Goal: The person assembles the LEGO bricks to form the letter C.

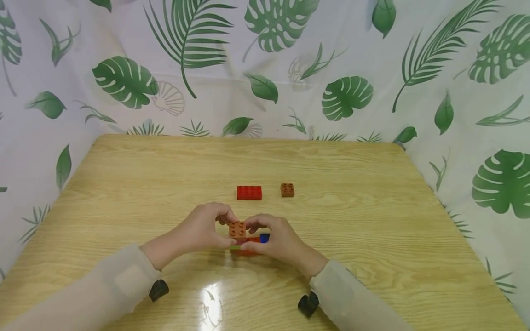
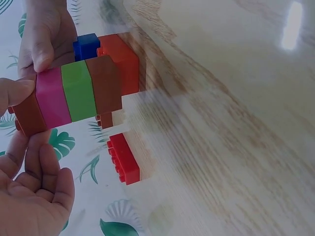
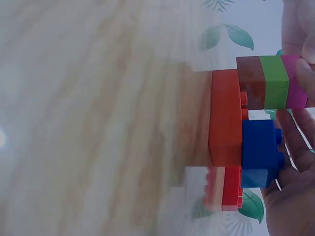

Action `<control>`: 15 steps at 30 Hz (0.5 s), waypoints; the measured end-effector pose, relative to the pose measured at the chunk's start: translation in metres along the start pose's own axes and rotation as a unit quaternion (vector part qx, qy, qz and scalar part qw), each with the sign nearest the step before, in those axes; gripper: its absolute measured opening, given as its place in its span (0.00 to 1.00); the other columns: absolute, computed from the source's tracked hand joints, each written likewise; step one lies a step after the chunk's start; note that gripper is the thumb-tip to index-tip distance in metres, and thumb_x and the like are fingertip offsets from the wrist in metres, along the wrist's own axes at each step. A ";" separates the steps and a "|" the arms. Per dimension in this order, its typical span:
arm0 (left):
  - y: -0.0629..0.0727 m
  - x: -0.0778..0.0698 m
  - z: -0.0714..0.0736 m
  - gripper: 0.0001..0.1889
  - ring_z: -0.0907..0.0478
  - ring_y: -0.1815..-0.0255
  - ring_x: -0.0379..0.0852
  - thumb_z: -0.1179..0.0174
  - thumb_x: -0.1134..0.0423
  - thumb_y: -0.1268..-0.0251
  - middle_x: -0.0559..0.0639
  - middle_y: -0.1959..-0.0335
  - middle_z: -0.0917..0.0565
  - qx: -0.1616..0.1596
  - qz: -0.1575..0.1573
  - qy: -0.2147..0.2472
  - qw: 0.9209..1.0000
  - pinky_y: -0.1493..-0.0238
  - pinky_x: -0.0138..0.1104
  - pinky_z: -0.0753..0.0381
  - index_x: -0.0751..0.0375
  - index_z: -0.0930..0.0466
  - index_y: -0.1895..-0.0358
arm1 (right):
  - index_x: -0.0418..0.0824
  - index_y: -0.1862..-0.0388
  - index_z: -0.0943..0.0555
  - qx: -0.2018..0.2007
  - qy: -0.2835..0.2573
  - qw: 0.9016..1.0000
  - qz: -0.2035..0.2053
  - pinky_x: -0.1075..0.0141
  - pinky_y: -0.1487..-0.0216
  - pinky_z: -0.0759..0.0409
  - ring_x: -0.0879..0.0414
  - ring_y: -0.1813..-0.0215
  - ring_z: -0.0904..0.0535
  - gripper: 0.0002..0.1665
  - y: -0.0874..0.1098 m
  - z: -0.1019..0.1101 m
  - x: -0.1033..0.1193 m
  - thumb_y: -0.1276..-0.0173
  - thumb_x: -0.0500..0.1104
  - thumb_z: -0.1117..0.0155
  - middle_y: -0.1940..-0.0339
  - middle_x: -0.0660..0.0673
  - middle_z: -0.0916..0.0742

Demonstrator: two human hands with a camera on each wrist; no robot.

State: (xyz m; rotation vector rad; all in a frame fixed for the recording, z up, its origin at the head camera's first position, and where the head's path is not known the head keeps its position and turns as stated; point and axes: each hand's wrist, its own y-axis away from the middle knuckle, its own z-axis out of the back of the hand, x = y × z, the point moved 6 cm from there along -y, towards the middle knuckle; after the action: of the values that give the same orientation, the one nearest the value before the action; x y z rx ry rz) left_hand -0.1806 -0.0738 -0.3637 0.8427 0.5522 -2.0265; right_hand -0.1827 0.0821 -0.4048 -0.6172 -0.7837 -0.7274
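Note:
My left hand (image 1: 203, 230) pinches the top brown brick (image 1: 237, 229) between thumb and fingers. Below it the stack steps down through a pink brick (image 2: 53, 97), a green brick (image 2: 78, 90) and a lower brown brick (image 2: 104, 84). This column stands on one end of a long orange-red brick (image 3: 225, 118). On that base, beside the column, sits a blue brick (image 3: 257, 143). From the other side my right hand (image 1: 281, 239) holds the stack's upper part, its thumb at the pink brick and its fingers behind.
Farther back on the wooden table (image 1: 165, 165) lie a red brick (image 1: 249, 192) and a small brown brick (image 1: 287, 190). A white cloth with green leaf prints (image 1: 215, 101) hangs behind the table's far edge and along its sides.

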 end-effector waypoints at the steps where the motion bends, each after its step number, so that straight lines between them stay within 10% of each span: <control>1: 0.000 0.000 0.000 0.15 0.23 0.59 0.51 0.25 0.64 0.55 0.42 0.65 0.20 -0.001 -0.001 -0.002 1.000 0.53 0.49 0.24 0.56 0.19 0.63 | 0.40 0.50 0.20 0.005 -0.003 1.000 0.002 0.58 0.50 0.22 0.59 0.54 0.20 0.25 0.000 0.001 0.000 0.45 0.46 0.25 0.54 0.51 0.15; 15: 0.001 0.003 -0.002 0.15 0.23 0.60 0.50 0.26 0.65 0.55 0.43 0.63 0.19 -0.004 0.002 0.011 1.000 0.54 0.45 0.23 0.56 0.20 0.63 | 0.37 0.43 0.23 0.005 0.003 1.000 0.005 0.53 0.45 0.25 0.55 0.49 0.21 0.26 -0.008 0.036 -0.014 0.40 0.40 0.29 0.50 0.40 0.17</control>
State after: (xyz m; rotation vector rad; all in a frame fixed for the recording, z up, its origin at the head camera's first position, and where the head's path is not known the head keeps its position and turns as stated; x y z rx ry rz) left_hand -0.1800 -0.0741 -0.3673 0.8624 0.5701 -2.0132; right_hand -0.2103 0.1087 -0.3941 -0.6094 -0.7772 -0.7156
